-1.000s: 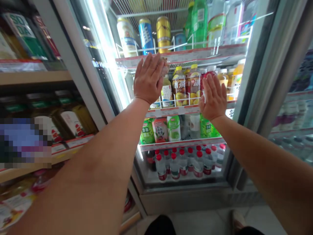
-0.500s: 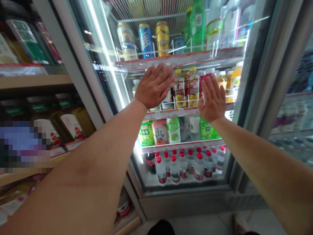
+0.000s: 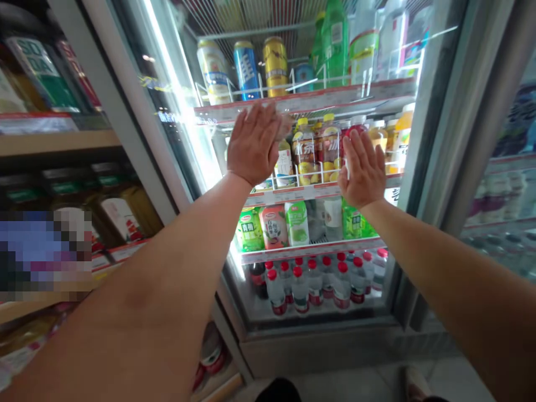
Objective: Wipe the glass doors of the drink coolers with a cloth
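Both my hands are raised against the glass door [image 3: 209,139] of a lit drinks fridge. My left hand [image 3: 253,142] lies flat on the glass with its fingers stretched out, in front of the shelf edge below the cans [image 3: 245,67]. A small pale, crumpled bit [image 3: 285,124] shows just past its fingertips; I cannot tell what it is. My right hand [image 3: 362,170] is also flat and open on the glass, fingers up, in front of the yellow-capped tea bottles [image 3: 305,151].
Lower fridge shelves hold green and pink cartons [image 3: 295,220] and several red-capped water bottles [image 3: 318,282]. Wooden shelves [image 3: 58,142] with bottles stand on the left. Another glass-fronted fridge [image 3: 502,195] is on the right. My shoe [image 3: 416,382] shows on the floor below.
My left hand slid right and down across the glass, then back left and slightly up. My right hand has barely moved.
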`<state>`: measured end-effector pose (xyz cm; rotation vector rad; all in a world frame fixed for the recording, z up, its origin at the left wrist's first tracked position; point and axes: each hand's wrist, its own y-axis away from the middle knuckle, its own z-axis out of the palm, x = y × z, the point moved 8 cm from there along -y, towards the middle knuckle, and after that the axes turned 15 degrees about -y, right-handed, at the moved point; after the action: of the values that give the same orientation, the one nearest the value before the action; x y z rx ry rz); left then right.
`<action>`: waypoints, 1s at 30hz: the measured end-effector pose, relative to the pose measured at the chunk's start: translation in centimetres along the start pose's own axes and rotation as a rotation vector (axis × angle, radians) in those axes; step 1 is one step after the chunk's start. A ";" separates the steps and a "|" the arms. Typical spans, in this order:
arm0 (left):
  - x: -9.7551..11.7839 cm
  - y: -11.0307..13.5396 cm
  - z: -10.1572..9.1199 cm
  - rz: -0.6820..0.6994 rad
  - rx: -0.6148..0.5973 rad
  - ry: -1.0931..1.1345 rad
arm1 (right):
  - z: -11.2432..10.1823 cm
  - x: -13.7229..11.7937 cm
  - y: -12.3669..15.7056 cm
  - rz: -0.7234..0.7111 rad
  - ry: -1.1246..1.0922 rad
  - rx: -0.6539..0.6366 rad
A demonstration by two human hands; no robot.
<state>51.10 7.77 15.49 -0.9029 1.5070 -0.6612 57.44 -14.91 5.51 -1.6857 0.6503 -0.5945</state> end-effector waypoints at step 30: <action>3.0 -0.8 -1.2 0.153 0.026 -0.028 | -0.2 -0.4 0.0 -0.040 -0.017 0.047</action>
<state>50.05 4.75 14.65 -0.7661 1.5225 -0.5532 57.01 -14.74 5.56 -1.6617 0.5871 -0.6184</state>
